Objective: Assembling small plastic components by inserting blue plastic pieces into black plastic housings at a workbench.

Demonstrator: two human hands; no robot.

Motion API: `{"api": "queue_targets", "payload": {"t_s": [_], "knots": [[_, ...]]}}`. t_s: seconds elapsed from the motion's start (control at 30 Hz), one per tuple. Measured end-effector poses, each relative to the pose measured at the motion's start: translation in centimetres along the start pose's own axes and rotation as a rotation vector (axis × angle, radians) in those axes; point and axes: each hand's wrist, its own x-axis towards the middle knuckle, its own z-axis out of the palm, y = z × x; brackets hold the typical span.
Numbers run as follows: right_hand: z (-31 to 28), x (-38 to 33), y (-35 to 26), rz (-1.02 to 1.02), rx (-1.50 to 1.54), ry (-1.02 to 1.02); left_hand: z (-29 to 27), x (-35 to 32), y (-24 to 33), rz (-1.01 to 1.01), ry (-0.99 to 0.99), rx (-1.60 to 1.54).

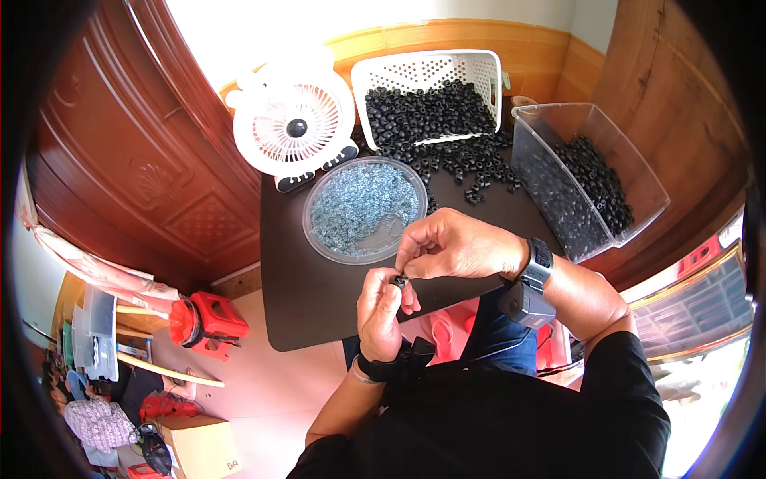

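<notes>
My left hand (380, 311) and my right hand (451, 243) meet over the front edge of a dark table (303, 303). Both pinch one small black ring-shaped part (397, 280) between their fingertips. Just behind the hands lies a round clear dish (364, 209) full of small silvery metal pieces. A white perforated basket (427, 96), tipped on its side, spills several black ring parts (455, 156) onto the table. A clear plastic bin (586, 180) at the right holds more of the black parts.
A white desk fan (294, 120) stands at the table's back left. A wooden door is on the left. On the floor are a red stool (214, 318), a cardboard box (199, 443) and clutter.
</notes>
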Motion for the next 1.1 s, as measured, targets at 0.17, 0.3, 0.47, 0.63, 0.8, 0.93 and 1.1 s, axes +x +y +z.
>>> {"api": "queue_targets", "payload": {"t_s": [0.17, 0.3, 0.47, 0.63, 0.8, 0.93, 1.1], "knots": [[0.0, -0.3, -0.1, -0.024, 0.049, -0.023, 0.0, 0.0, -0.1, -0.017, -0.011, 0.008], [0.0, -0.2, 0.1, -0.014, 0.083, -0.041, 0.1, 0.1, -0.2, -0.031, -0.019, -0.007], [0.1, -0.4, -0.5, 0.013, 0.001, -0.025, 0.0, -0.1, -0.4, -0.049, -0.01, 0.014], [0.4, -0.3, -0.2, 0.017, -0.091, 0.009, 0.2, -0.3, -0.2, -0.062, 0.001, 0.115], [1.1, -0.4, -0.3, -0.063, -0.358, 0.094, 0.1, -0.3, -0.5, -0.045, 0.039, 0.199], [1.5, -0.1, 0.5, -0.148, -0.476, 0.138, 0.3, -0.2, -0.4, -0.045, 0.066, 0.237], [2.5, 0.0, 1.2, -0.319, -0.62, 0.298, 0.6, 0.1, -0.5, 0.017, 0.127, 0.288]]}}
